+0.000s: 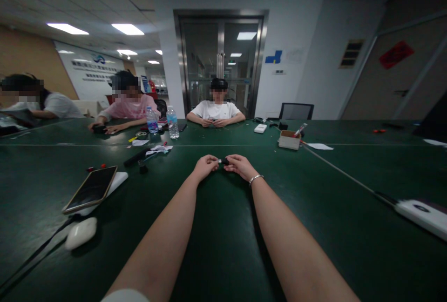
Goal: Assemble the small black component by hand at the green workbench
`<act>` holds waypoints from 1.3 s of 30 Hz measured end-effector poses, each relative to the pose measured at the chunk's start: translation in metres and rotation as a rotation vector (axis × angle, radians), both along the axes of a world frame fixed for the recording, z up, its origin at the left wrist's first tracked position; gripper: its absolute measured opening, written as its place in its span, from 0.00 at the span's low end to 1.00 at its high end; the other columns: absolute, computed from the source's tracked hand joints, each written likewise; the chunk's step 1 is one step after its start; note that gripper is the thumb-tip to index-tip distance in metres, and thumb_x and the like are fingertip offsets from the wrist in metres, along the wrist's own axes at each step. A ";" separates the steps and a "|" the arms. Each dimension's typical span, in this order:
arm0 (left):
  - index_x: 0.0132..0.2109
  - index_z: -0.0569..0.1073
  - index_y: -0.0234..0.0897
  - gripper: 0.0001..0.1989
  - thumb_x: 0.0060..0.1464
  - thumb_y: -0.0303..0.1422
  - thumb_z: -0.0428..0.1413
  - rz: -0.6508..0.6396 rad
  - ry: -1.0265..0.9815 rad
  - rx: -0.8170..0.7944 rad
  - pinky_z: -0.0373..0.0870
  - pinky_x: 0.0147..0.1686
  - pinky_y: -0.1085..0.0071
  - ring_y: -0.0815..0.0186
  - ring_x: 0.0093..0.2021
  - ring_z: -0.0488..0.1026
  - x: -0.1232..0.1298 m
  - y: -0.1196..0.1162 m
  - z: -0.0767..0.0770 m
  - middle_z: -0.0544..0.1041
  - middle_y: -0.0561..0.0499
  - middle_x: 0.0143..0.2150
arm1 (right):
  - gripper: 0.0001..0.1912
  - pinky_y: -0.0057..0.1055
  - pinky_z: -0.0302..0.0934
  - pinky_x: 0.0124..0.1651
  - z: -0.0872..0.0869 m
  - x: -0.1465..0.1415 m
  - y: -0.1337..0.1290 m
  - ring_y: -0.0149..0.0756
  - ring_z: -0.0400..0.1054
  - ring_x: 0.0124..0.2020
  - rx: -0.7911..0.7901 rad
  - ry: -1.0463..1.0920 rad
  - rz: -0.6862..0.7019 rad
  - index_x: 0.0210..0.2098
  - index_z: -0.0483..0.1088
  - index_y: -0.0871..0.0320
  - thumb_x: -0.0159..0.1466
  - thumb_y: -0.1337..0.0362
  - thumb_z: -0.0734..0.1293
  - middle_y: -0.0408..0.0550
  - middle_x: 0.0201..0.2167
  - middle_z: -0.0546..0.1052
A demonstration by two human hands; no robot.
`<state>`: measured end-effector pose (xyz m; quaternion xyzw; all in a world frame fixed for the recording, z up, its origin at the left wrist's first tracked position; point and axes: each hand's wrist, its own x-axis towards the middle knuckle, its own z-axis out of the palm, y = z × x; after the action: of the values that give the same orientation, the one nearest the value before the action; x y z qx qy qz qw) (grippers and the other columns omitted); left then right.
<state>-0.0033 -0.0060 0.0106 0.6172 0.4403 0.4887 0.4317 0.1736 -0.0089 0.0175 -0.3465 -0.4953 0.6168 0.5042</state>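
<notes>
Small piece: a black-and-silver piece (222,161), held above the dark green tabletop (223,246) between the two hands, straight ahead of the wearer; its exact kind is too small to tell
Left hand: the left hand (206,168) has its fingers pinched narrow on the silver end
Right hand: the right hand (241,167) has its fingers closed around the black end; a silver bracelet (256,179) circles the wrist
Phone side: left of the left arm, a phone (91,191) lies face up, partly over a white flat object (118,184), with a rounded white case (81,233) and a dark cord (42,246) nearer the wearer
Bottles: two clear plastic bottles (172,124) stand upright side by side, beyond the left hand
Box: a small open box (289,142) holding pens sits beyond the right hand, a sheet of paper (320,146) just to its right
Right edge: a long white device (422,216) with a cable running from it
Across: a person in a white shirt (217,110) sits facing the wearer, both forearms on the tabletop, before a metal-framed glass door (240,60)
</notes>
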 end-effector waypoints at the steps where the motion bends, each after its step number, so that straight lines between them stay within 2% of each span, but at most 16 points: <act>1: 0.36 0.69 0.31 0.10 0.47 0.32 0.58 0.001 0.003 -0.011 0.65 0.26 0.75 0.73 0.23 0.68 0.000 0.000 0.000 0.73 0.51 0.24 | 0.04 0.23 0.70 0.27 0.000 0.000 0.000 0.31 0.74 0.23 0.001 0.003 0.000 0.35 0.68 0.65 0.59 0.71 0.67 0.50 0.25 0.76; 4: 0.33 0.70 0.31 0.11 0.49 0.37 0.57 0.004 0.028 -0.016 0.65 0.25 0.75 0.73 0.23 0.68 -0.001 0.001 -0.001 0.73 0.51 0.24 | 0.04 0.22 0.69 0.26 0.000 0.000 0.001 0.30 0.73 0.22 0.005 0.014 -0.007 0.35 0.68 0.64 0.59 0.72 0.67 0.49 0.25 0.76; 9: 0.30 0.69 0.32 0.19 0.50 0.47 0.53 0.003 0.081 0.010 0.64 0.24 0.75 0.72 0.22 0.67 -0.003 0.005 -0.004 0.71 0.52 0.22 | 0.08 0.20 0.67 0.24 -0.001 0.001 0.002 0.28 0.72 0.21 0.012 0.021 -0.009 0.36 0.70 0.65 0.56 0.75 0.69 0.47 0.24 0.75; 13: 0.29 0.69 0.32 0.21 0.50 0.49 0.51 0.010 0.092 0.014 0.63 0.23 0.75 0.72 0.21 0.67 -0.003 0.007 -0.005 0.71 0.52 0.22 | 0.09 0.20 0.67 0.25 -0.002 0.001 0.003 0.27 0.72 0.22 0.011 0.007 -0.006 0.36 0.71 0.64 0.55 0.76 0.68 0.47 0.25 0.76; 17: 0.30 0.70 0.32 0.20 0.50 0.48 0.52 0.008 0.113 0.032 0.64 0.24 0.74 0.71 0.22 0.68 -0.004 0.009 -0.008 0.72 0.50 0.23 | 0.10 0.20 0.68 0.27 -0.002 0.002 0.002 0.27 0.72 0.23 0.009 0.000 -0.009 0.35 0.71 0.64 0.54 0.78 0.68 0.46 0.25 0.76; 21: 0.36 0.70 0.33 0.15 0.50 0.42 0.54 0.025 0.073 0.061 0.64 0.24 0.75 0.72 0.22 0.68 -0.004 0.011 -0.010 0.72 0.52 0.23 | 0.09 0.18 0.68 0.26 -0.001 0.001 0.002 0.26 0.71 0.22 0.009 -0.006 -0.001 0.34 0.71 0.65 0.53 0.79 0.67 0.46 0.24 0.75; 24: 0.35 0.69 0.34 0.13 0.50 0.40 0.55 0.023 0.047 0.065 0.62 0.22 0.76 0.73 0.20 0.66 -0.003 0.011 -0.010 0.71 0.54 0.21 | 0.09 0.18 0.68 0.26 -0.001 0.000 0.002 0.26 0.71 0.22 0.002 -0.016 -0.004 0.34 0.71 0.65 0.54 0.79 0.67 0.46 0.24 0.75; 31: 0.37 0.70 0.32 0.12 0.47 0.35 0.59 -0.024 -0.014 0.024 0.64 0.25 0.75 0.72 0.23 0.68 -0.003 0.010 -0.009 0.72 0.52 0.24 | 0.09 0.19 0.69 0.26 -0.003 0.000 0.004 0.26 0.71 0.21 -0.002 0.011 -0.031 0.36 0.70 0.64 0.55 0.78 0.66 0.46 0.24 0.75; 39: 0.37 0.72 0.33 0.13 0.45 0.36 0.59 0.030 0.035 0.081 0.64 0.24 0.76 0.72 0.25 0.69 -0.004 0.008 -0.009 0.72 0.52 0.26 | 0.10 0.19 0.69 0.27 -0.004 0.001 0.005 0.26 0.72 0.21 0.021 -0.010 -0.007 0.36 0.71 0.65 0.55 0.79 0.67 0.46 0.24 0.75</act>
<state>-0.0074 0.0017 0.0020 0.6360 0.4368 0.5016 0.3913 0.1743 -0.0036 0.0132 -0.3460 -0.5030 0.6079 0.5077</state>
